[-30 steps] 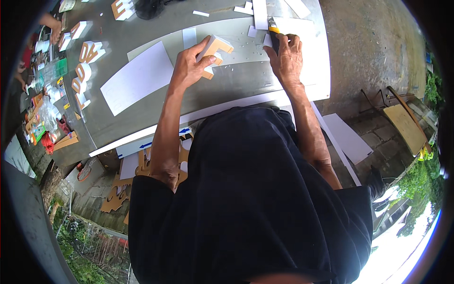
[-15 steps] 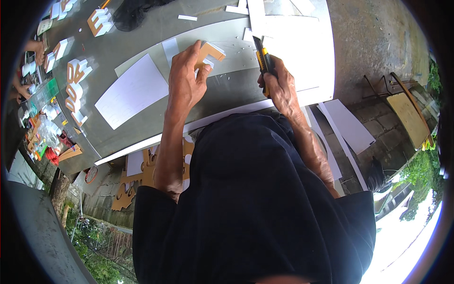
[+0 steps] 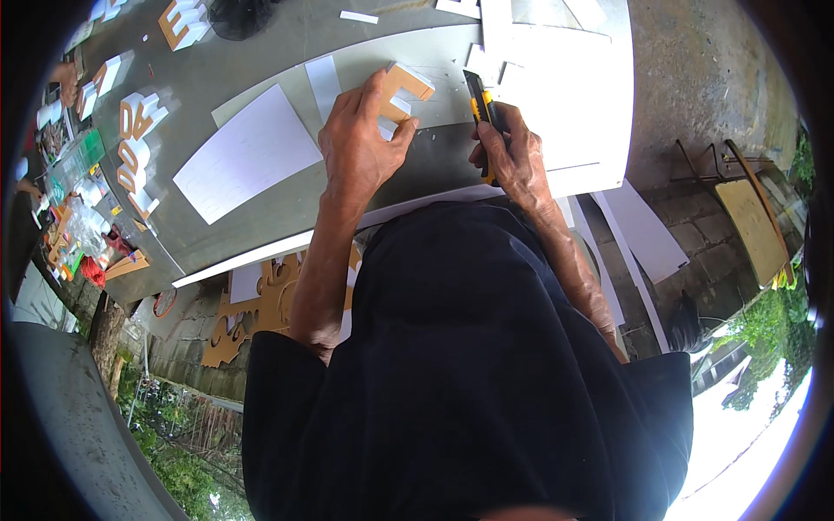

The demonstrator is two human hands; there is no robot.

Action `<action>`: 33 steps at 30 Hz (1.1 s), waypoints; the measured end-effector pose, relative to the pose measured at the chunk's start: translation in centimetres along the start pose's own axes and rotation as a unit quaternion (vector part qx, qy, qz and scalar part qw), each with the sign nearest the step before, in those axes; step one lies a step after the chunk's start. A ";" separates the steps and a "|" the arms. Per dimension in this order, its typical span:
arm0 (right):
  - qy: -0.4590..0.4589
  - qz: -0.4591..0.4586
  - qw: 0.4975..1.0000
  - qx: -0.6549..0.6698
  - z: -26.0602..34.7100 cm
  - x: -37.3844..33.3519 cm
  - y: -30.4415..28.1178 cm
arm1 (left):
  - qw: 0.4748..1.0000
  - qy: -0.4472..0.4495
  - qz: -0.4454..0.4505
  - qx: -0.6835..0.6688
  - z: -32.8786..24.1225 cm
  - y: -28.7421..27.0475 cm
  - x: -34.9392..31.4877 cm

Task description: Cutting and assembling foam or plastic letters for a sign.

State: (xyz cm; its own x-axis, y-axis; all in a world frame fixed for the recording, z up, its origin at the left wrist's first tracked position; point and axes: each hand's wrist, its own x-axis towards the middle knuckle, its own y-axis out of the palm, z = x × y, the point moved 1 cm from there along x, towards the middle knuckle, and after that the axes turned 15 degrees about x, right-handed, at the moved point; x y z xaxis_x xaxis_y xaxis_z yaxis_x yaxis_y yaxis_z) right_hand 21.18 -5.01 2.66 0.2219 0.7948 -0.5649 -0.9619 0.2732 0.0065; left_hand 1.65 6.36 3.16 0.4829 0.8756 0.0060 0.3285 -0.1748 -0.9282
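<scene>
My left hand [image 3: 360,143] has its thumb and fingers closed round a block letter [image 3: 410,84] with a tan face and white sides, on the table. To the right, my right hand [image 3: 512,156] grips a black and yellow utility knife [image 3: 484,111]. The knife's dark blade points away from me and stays apart from the letter. Small white scraps lie between the two hands. Left of my left hand rests a large white sheet [image 3: 248,156], with a narrow pale strip [image 3: 323,87] beside it.
Several finished block letters [image 3: 135,122] stand on the left side of the table. A person's hand [image 3: 65,82] shows at the far left, above a clutter of bags and tools [image 3: 87,226]. White offcuts [image 3: 495,35] lie at the back right. A chair [image 3: 751,221] stands right of the table.
My left hand and the letter have shifted right, nearer the knife. My right hand still grips the knife in almost the same place. The whole view has shifted slightly.
</scene>
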 end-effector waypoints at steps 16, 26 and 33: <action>-0.179 -0.019 0.962 -0.205 -1.4 0.6 2.5 | 0.978 -0.017 -0.203 0.033 0.6 2.9 -0.6; -0.162 -0.051 0.961 -0.220 -2.1 0.9 3.4 | 0.977 -0.018 -0.207 0.054 -0.3 5.7 -0.3; -0.165 -0.053 0.959 -0.223 -2.1 1.2 3.4 | 0.976 -0.041 -0.214 0.022 -0.5 6.2 0.0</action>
State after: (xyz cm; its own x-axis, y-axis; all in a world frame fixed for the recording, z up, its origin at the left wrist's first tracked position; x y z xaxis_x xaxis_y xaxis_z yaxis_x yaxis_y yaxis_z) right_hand 17.80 -4.22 0.26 0.2900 0.9237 -0.2502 -0.8873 0.1615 -0.4320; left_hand 4.10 5.00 -2.42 0.2426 0.8973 0.3687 0.4500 0.2327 -0.8622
